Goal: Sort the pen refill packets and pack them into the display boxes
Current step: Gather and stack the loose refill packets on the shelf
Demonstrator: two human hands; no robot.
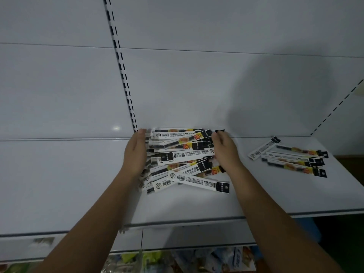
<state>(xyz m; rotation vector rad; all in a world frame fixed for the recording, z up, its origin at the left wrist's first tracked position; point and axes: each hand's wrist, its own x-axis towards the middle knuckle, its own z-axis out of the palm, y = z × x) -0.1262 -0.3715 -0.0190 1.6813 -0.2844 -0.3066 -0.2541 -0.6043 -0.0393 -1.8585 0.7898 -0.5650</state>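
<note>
Dozens of pen refill packets (181,160) sit heaped on the shelf (197,205), with the left hand (136,152) and right hand (224,150) pressing relaxed fingers (140,135) against either side, probably squaring the pile for sorting.

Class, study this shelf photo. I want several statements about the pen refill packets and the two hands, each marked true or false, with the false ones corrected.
1. The left hand lies against the left side of the big pile of pen refill packets. True.
2. A display box stands on the shelf beside the pile. False: no display box is in view.
3. A smaller group of packets lies to the right, apart from the big pile. True.
4. The right hand rests on the smaller group. False: it is at the big pile's right side.
5. The packets in the big pile all lie neatly parallel. False: they cross at different angles.
</note>
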